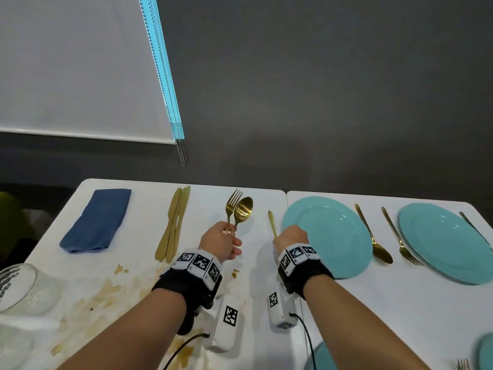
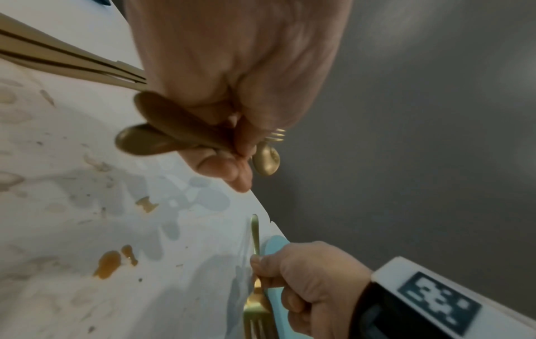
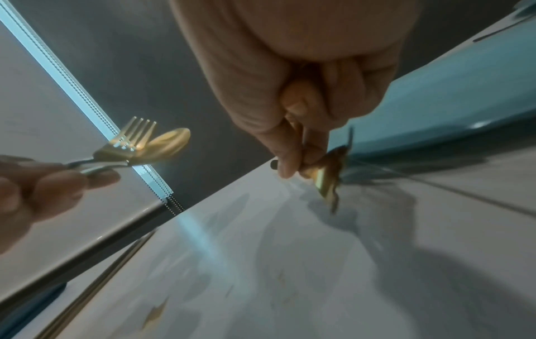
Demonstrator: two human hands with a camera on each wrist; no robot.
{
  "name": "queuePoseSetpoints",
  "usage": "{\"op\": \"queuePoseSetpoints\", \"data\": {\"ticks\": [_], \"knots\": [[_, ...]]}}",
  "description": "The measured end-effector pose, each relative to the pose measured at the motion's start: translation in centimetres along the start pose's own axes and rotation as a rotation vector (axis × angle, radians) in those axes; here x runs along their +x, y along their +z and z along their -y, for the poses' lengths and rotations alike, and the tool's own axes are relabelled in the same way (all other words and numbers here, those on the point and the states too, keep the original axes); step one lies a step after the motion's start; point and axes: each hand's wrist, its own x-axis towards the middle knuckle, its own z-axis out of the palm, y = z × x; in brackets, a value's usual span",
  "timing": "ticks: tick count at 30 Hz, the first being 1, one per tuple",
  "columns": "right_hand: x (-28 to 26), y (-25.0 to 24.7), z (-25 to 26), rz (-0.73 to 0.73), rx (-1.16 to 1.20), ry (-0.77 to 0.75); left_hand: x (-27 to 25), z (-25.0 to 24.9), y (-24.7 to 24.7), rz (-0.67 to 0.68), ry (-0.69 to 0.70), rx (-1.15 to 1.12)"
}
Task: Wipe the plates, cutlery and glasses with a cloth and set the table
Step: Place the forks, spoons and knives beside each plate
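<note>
My left hand point(image 1: 221, 243) grips a gold fork point(image 1: 232, 204) and a gold spoon point(image 1: 243, 209) by their handles, heads pointing up and away over the white table point(image 1: 149, 263). My right hand point(image 1: 292, 237) is closed round a second gold fork point(image 2: 255, 305), its handle tip point(image 1: 272, 222) sticking out beyond the fingers and its tines toward my wrist. That hand hovers at the left rim of a teal plate point(image 1: 328, 236). A folded blue cloth point(image 1: 96, 221) lies at the far left.
Three gold knives point(image 1: 173, 225) lie side by side left of my hands. A spoon point(image 1: 373, 236) and a fork point(image 1: 400, 236) lie between the teal plate and a second one point(image 1: 445, 241). A glass point(image 1: 18, 287) stands near left. Brown stains point(image 1: 106, 289) mark the table.
</note>
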Motion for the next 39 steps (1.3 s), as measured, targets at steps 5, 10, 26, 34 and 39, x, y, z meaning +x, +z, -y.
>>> {"op": "queuePoseSetpoints", "data": {"ticks": [5,10,26,34,39], "knots": [[1.1,1.1,0.6,-0.061,0.004,0.006,1.1,0.9,-0.8,-0.013,-0.006,-0.030],[1.6,1.0,1.5,-0.131,-0.155,-0.062,1.8,1.0,-1.4,-0.017,-0.005,-0.037],[2.4,0.8,2.9,-0.203,-0.300,-0.158,2.1,0.9,-1.8,-0.021,0.019,0.017],[0.3,-0.1,2.0,-0.195,-0.407,-0.216,1.4,0.9,-1.3,-0.012,0.023,0.011],[-2.8,-1.1,0.8,-0.126,-0.387,-0.289,0.0,0.6,-0.4,0.008,0.019,0.008]]}}
